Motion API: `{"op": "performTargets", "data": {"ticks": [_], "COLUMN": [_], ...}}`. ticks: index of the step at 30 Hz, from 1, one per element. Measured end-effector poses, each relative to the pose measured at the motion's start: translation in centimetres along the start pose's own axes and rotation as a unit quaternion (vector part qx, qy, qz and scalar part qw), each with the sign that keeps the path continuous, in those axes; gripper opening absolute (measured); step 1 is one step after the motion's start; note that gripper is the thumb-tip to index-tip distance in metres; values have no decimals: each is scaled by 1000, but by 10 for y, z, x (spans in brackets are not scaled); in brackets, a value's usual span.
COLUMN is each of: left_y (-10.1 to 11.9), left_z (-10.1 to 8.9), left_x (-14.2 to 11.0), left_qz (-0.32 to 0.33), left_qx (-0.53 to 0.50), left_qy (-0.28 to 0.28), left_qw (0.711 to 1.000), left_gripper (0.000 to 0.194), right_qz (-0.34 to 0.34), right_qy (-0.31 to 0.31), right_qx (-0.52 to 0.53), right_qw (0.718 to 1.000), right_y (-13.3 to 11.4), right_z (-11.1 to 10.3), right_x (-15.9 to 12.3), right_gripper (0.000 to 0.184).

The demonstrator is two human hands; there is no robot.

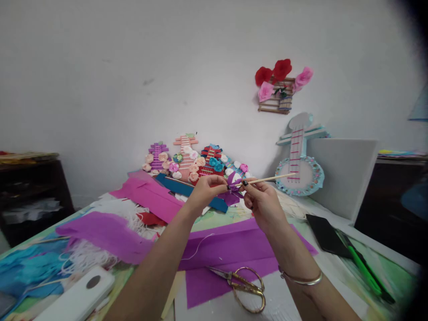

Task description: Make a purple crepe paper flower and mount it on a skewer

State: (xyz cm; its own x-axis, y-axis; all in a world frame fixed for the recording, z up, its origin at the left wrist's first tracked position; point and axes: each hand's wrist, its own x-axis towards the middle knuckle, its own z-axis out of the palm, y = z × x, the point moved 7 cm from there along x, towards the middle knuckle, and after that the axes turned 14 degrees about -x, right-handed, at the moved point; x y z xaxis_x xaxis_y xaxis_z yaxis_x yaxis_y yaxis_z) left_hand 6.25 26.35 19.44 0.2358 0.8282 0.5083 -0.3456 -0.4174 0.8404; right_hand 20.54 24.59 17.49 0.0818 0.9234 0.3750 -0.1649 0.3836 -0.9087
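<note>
Over the middle of the table, my left hand (pixel 214 186) pinches a purple paper flower (pixel 234 194) by its left side. From the right, my right hand (pixel 262 200) grips a thin wooden stick (pixel 277 178), its fingertips close against the flower. The stick's near end meets the flower and its other end points right; how the two join is hidden by the fingers. Below the hands lies a sheet of purple crepe paper (pixel 227 245). A pair of gold-handled scissors (pixel 249 285) rests partly on that paper, blades pointing left.
Pink paper (pixel 149 196), more purple paper (pixel 107 234), and white yarn (pixel 90 258) cover the left side. A white device (pixel 80 296) lies at the front left. On the right are a black phone-like slab (pixel 326 236) and a green cutter (pixel 364 269). Decorated paper guitars (pixel 210 162) line the wall.
</note>
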Motion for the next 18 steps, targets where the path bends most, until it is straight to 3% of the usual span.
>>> {"op": "performTargets", "data": {"ticks": [14, 16, 18], "left_y": [-3, -5, -7], "left_z": [-2, -4, -7], "left_x": [3, 3, 4], "left_qz": [23, 14, 7], "left_qx": [47, 56, 60], "left_qy": [-20, -8, 7], "left_qw": [998, 998, 998], "left_gripper": [18, 18, 17], "right_qz": [10, 7, -27], "right_qy": [3, 35, 109], "right_qx": [-6, -26, -64], "right_qw": [1000, 999, 992], "right_y": [-5, -4, -8], "right_z": [-4, -10, -23], "right_x": [-1, 1, 2], "right_gripper": [31, 32, 36]}}
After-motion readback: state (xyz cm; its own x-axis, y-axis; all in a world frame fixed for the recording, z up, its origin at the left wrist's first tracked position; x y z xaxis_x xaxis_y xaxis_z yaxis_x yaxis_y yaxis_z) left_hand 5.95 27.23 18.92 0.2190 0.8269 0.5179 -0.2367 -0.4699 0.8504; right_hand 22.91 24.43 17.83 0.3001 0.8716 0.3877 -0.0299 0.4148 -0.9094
